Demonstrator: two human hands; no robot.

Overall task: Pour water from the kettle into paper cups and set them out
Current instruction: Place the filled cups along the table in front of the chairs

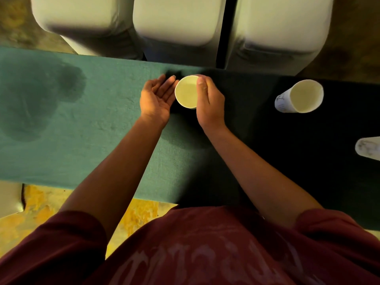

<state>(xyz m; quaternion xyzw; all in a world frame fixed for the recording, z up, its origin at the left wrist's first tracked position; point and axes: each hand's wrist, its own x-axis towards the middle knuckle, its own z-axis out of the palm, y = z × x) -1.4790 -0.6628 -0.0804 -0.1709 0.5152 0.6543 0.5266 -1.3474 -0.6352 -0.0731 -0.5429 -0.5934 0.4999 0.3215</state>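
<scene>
Right hand (208, 101) clamped on white round paper cup (186, 91); left hand (157, 97) open beside; I'd lower it level onto green worktop (82, 140), w/o squeezing.

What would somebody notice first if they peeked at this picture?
Probably the paper cup in the middle of the green table, with the right hand gripping its side and the left hand open beside it. Next, the second cup standing alone to the right.
</scene>
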